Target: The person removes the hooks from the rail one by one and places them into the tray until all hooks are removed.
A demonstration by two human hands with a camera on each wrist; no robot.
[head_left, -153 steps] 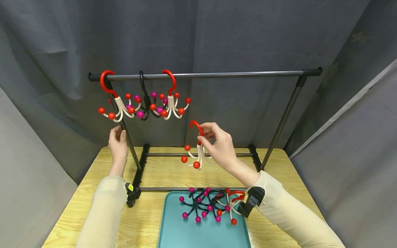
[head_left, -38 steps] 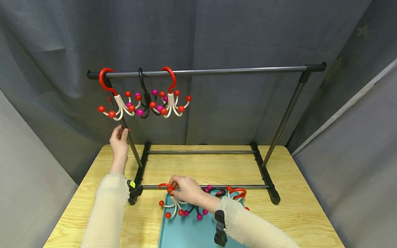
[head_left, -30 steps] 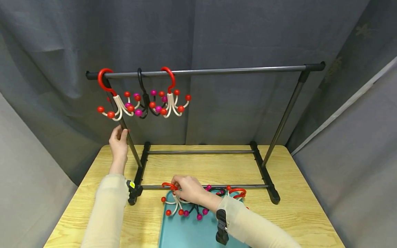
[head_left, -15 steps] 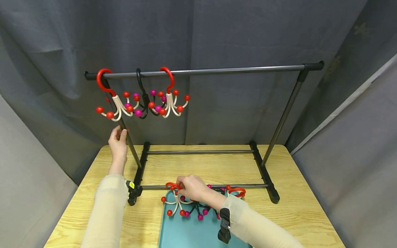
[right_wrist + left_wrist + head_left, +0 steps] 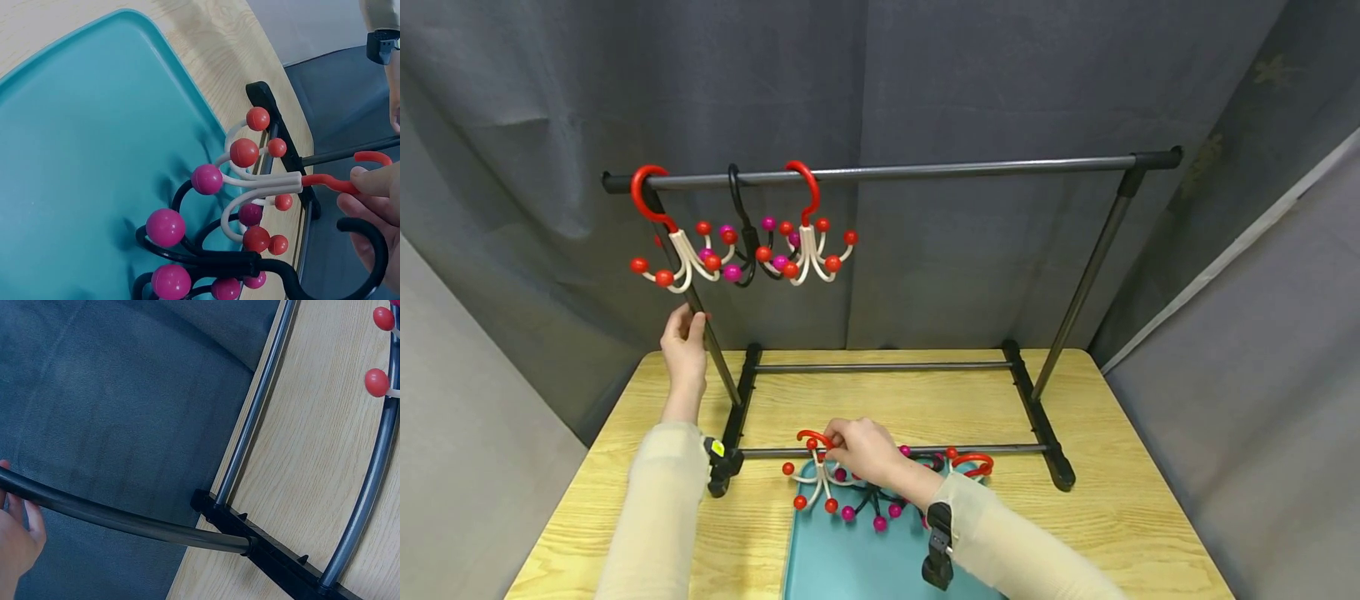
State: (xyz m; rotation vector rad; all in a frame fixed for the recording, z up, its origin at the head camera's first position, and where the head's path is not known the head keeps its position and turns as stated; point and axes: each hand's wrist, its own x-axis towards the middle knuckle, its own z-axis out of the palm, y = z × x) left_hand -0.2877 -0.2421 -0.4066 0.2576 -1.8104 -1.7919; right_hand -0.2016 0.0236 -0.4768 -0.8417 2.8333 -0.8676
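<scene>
My right hand (image 5: 868, 454) pinches the red hook of a white octopus hanger (image 5: 820, 473) with red ball tips, over the tray's back left corner. In the right wrist view its hook (image 5: 328, 181) sits between thumb and fingers. Close beside it, a black octopus hanger (image 5: 231, 264) with magenta balls lies on the teal tray (image 5: 880, 558). My left hand (image 5: 685, 350) grips the left post (image 5: 125, 517) of the rack. From the rack's top bar (image 5: 970, 171) hang a red-and-white hanger (image 5: 679, 250), a black one (image 5: 749, 242) and another red-and-white one (image 5: 807, 242).
Another red-hooked hanger (image 5: 973, 462) lies at the tray's back right, partly hidden by my right arm. The rack's lower front rod (image 5: 1000, 449) runs just behind the tray. The rack's feet (image 5: 1052, 454) stand on the wooden table (image 5: 1112, 500), with a grey curtain (image 5: 970, 75) behind.
The red-and-white hanger, held in mid-air under the bar earlier, came down to the tray in my right hand. It dipped slightly, then rose a little. My left hand stayed at the post.
</scene>
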